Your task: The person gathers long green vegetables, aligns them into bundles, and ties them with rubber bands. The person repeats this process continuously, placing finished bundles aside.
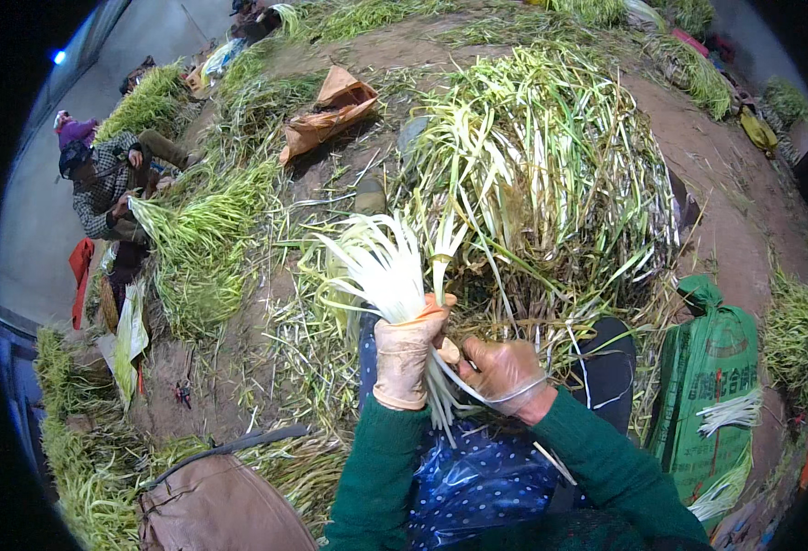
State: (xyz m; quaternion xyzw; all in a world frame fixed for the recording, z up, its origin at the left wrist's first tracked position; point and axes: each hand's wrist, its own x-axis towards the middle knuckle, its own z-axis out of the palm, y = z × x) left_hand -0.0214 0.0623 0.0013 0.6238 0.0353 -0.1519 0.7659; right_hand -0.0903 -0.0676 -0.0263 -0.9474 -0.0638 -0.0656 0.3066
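Note:
My left hand [409, 355], in a pale glove with an orange part, grips a bunch of white, leafy vegetable stalks [388, 272]. Leaves fan out above the fist and the stem ends hang below it. One separate stalk [443, 251] sticks up beside the bunch at the thumb side. Close by on the right is my right hand [507, 375], in a thin clear glove, its fingers curled by the stems. Blur hides whether they pinch a stalk. In front lies a large heap of similar stalks [541, 158], green-leaved with brown, withered bases.
A green woven sack [710, 386] with writing stands at right, small bunches [731, 411] lying on it. A brown padded object [221, 506] is at lower left. Ahead lies an orange-brown bag [331, 113]. A co-worker [111, 182] sits at left by another heap [204, 241]. A polka-dot apron [486, 475] covers my lap.

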